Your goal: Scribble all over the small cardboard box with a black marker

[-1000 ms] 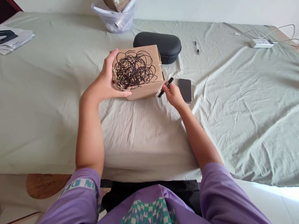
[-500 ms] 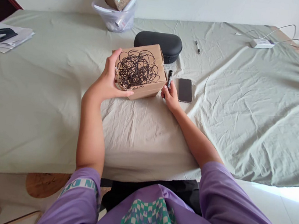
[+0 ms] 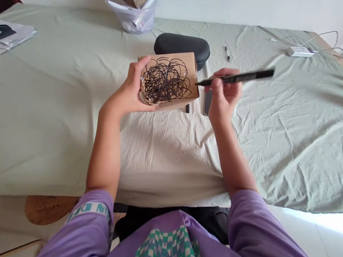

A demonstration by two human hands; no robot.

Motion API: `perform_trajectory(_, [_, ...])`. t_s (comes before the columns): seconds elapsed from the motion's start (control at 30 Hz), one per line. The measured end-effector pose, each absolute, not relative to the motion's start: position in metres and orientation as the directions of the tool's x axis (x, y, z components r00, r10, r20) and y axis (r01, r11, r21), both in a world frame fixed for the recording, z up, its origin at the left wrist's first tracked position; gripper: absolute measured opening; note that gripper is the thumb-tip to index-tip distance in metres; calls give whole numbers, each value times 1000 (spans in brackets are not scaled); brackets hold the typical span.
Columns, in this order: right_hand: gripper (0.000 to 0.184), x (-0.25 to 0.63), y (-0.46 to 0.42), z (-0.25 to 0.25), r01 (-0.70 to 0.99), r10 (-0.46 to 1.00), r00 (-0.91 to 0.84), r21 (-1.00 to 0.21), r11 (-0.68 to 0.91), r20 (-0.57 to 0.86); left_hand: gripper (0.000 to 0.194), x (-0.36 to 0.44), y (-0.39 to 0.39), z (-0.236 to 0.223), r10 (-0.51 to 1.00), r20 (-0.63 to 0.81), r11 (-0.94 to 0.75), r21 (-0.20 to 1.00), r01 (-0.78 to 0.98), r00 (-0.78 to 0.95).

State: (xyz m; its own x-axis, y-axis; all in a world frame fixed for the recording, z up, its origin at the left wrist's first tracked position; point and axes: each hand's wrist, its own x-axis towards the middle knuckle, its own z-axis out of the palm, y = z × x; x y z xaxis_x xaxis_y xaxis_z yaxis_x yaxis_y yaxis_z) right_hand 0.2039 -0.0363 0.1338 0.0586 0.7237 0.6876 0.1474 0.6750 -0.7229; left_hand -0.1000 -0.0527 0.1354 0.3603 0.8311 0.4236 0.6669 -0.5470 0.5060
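Note:
My left hand [image 3: 132, 91] grips a small cardboard box [image 3: 170, 79] by its left side, lifted a little off the cloth, its top covered in black scribbles. My right hand [image 3: 225, 95] is closed on a black marker [image 3: 239, 76], raised above the table with the tip pointing at the box's right edge. A small black piece, maybe the marker cap [image 3: 187, 108], lies on the cloth just under the box. A dark phone [image 3: 207, 101] lies partly hidden behind my right hand.
A black oval case [image 3: 183, 45] sits behind the box. A plastic bin [image 3: 132, 16] with a taped box stands at the back. Another pen [image 3: 227, 53], a white power strip [image 3: 299, 51] with cables, and papers with a stapler [image 3: 0, 31] lie on the green cloth [image 3: 35, 96].
My right hand lifted from the cloth beside the box and now holds the marker up and level, tip toward the box. The left hand raised and tilted the box slightly.

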Motion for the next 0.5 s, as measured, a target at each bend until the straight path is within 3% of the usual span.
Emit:
perform_trajectory(0.1, [39,190,-65,148,38,664,-146,-666,745,734,144,-84,-54,133,792,473,-594,453,664,386])
perform_trajectory(0.2, [35,181,-79,151,120,657,-320,-659,743,683,135,-67,-60,134,802,469,-579,460,673,370])
perform_trajectory(0.5, [12,171,-79,142,467,709,-377,-539,701,595,122,-48,-76,147,850,386,-515,473,714,357])
